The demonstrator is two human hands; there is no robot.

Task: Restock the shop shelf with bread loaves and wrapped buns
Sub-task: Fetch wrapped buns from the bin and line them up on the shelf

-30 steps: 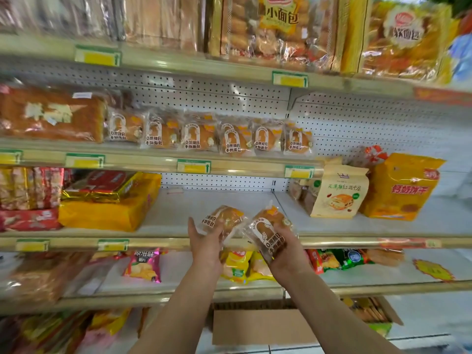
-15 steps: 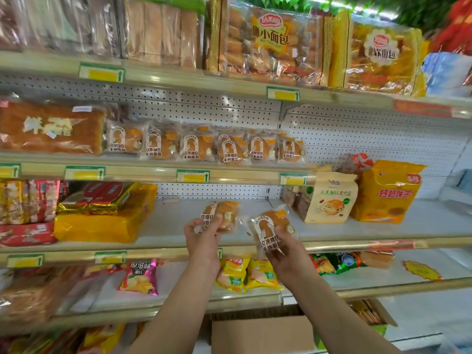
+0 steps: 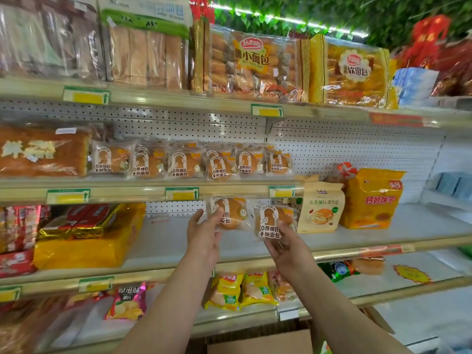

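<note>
**Two wrapped buns held up at the bread shelf**

While both arms reach toward the shelving, the fingers (image 3: pixel 219 215) of the left hand (image 3: pixel 204 232) curl round the lower left edge of a wrapped bun (image 3: pixel 231 213), thumb across its front, and the fingers (image 3: pixel 282 226) of the right hand (image 3: pixel 286 247) clamp the bottom of a second wrapped bun (image 3: pixel 274 219) from below. The two buns sit side by side, nearly touching, labels facing out, raised in front of the bare middle shelf (image 3: pixel 178 241) and just under the front rail of the bun shelf (image 3: pixel 143 191) above. On that upper shelf a row of matching buns (image 3: pixel 191 162) stands upright, with a large bread loaf (image 3: pixel 40 152) at its left end. Just right of the held buns stand a tan paper bag (image 3: pixel 320 208) and a yellow biscuit bag (image 3: pixel 371 198). To the left on the middle shelf lies a yellow pack (image 3: pixel 84 246) with gold and red packets on top. Big bags of small rolls (image 3: pixel 252 65) fill the top shelf.
</note>
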